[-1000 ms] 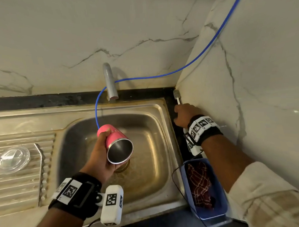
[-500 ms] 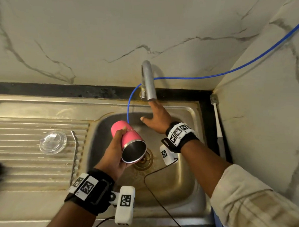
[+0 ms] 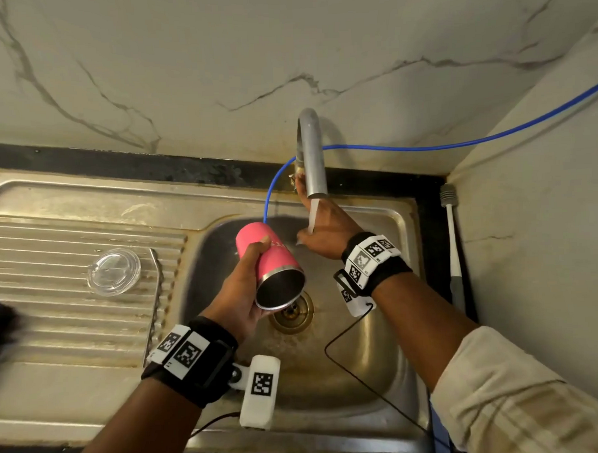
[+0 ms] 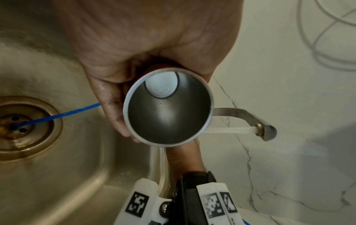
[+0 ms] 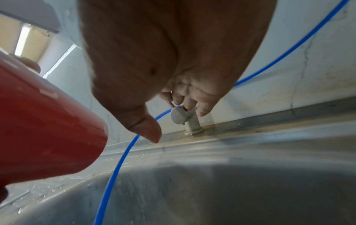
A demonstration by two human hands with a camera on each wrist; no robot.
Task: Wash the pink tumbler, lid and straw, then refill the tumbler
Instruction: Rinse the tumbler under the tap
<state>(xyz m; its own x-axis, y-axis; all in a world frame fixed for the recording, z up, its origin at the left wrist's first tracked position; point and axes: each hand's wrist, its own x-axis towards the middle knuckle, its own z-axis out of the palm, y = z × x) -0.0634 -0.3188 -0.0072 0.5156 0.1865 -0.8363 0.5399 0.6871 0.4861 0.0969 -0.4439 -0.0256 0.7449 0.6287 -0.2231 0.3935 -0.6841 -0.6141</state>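
My left hand [image 3: 247, 293] grips the pink tumbler [image 3: 268, 255] around its body and holds it tilted over the sink basin [image 3: 365, 360], its steel mouth [image 4: 169, 109] facing me. My right hand [image 3: 322, 235] reaches behind the spout [image 3: 312, 153], and its fingers [image 5: 189, 100] curl on the tap handle [image 5: 178, 116]. A water stream [image 3: 313, 215] falls from the spout just right of the tumbler. The clear lid [image 3: 114, 272] lies on the drainboard at the left. Beside it is a thin bent metal straw [image 3: 156, 294].
A thin blue tube [image 3: 458, 144] runs along the wall, past the tap and down into the drain [image 3: 292, 312]. A white-handled brush [image 3: 451, 240] leans in the right corner against the marble wall. A black cable hangs from my right wrist over the basin.
My right hand left the brush at the right wall and moved to the tap handle. Water now runs from the spout. The tumbler stays tilted in my left hand.
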